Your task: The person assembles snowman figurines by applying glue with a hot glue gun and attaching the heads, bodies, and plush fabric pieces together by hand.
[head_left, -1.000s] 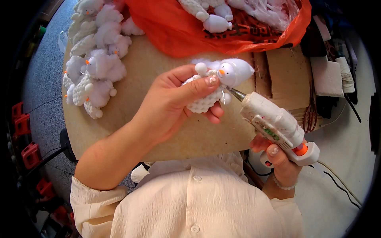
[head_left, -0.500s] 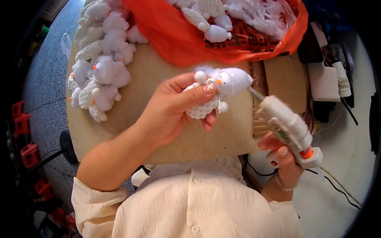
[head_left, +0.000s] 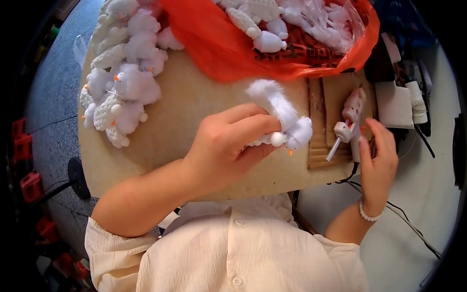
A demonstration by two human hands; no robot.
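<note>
My left hand point(head_left: 228, 143) is closed around a white snowman doll point(head_left: 298, 134), whose head with its orange nose points down and right. A strip of white fluff point(head_left: 272, 100) rises from the doll above my fingers, and a white bobble sits beside my fingertips. Most of the knitted body is hidden by my palm. A glue gun point(head_left: 354, 104) lies on the cardboard with a glue stick point(head_left: 333, 149) poking out of its back end. Close by its handle, my right hand point(head_left: 378, 158) has thumb and fingers apart and holds nothing that I can see.
Many finished-looking snowman dolls point(head_left: 129, 82) are heaped on the table's left side. At the back, a red plastic bag point(head_left: 209, 53) contains white doll parts point(head_left: 269, 42). The cardboard point(head_left: 318, 141) lies at the right edge, near a white box point(head_left: 393, 104), a thread spool point(head_left: 417, 102) and hanging cables.
The glue gun has gone from my right hand to the cardboard, and that hand has opened beside it. My left hand has turned the doll over, so its face points downward.
</note>
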